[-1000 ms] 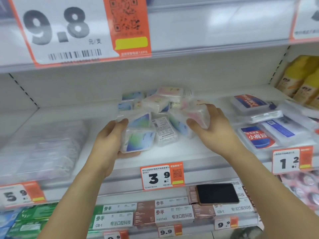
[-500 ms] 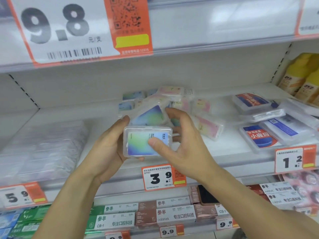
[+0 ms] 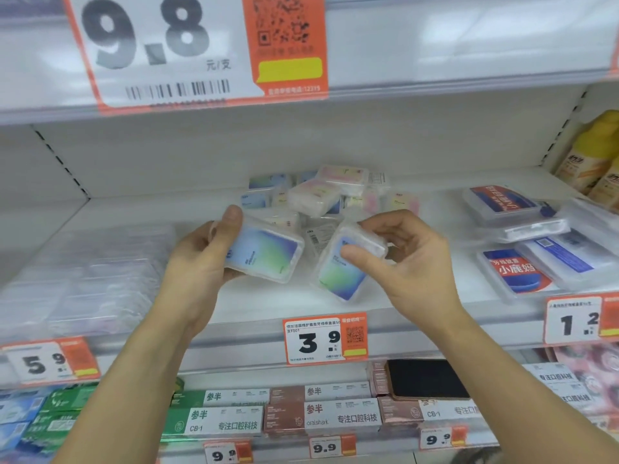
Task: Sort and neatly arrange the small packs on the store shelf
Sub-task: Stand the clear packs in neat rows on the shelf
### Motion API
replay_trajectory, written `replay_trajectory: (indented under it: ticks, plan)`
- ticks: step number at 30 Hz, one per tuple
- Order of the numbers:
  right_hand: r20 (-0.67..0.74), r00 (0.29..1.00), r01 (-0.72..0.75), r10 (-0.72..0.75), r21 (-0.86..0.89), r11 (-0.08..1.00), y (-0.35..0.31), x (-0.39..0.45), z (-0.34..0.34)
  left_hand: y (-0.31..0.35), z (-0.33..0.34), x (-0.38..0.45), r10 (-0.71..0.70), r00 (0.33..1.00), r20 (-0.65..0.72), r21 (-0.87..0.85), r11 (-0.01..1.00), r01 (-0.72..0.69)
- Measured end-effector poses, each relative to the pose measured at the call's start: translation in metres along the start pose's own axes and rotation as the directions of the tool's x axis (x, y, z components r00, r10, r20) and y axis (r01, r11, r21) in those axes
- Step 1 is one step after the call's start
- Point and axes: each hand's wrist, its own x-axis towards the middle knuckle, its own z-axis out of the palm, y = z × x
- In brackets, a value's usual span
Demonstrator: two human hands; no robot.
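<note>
left pack (image 3: 264,254): clear glossy plastic case, smooth, blue-green printed card inside | right pack (image 3: 348,262): same frosted-clear plastic | heap of packs (image 3: 321,195): translucent plastic, pink and blue inserts | shelf (image 3: 140,209): matt white painted board | price tag (image 3: 325,339): paper behind glossy strip | phone (image 3: 427,378): matt black slab

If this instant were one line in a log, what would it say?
left hand: grips blue-green pack | right hand: pinches second blue-green pack | pile: unsorted | shelf

Shelf (image 3: 268,306) front: two held packs, left pack (image 3: 264,254) beside right pack (image 3: 348,262).
Behind: pile of packs (image 3: 321,195).
Right: flat boxes (image 3: 522,246).
</note>
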Motion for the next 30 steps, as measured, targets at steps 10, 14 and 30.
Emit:
replay_trajectory:
  ticks: [10,14,30]
  plan:
    - [0.330,0.942,-0.034,0.056,-0.072,0.997,0.009,-0.004,-0.001,-0.004,0.000,-0.012,0.099,0.958,0.268,0.514,0.827,-0.229]
    - [0.367,0.925,-0.092,0.098,-0.034,0.995,0.007,-0.003,-0.003,-0.006,-0.003,-0.011,0.004,0.957,0.290,0.483,0.862,-0.150]
    - [0.483,0.872,-0.071,0.075,-0.027,0.997,0.003,-0.002,-0.004,0.002,-0.011,-0.019,-0.009,0.908,0.418,0.386,0.907,-0.169]
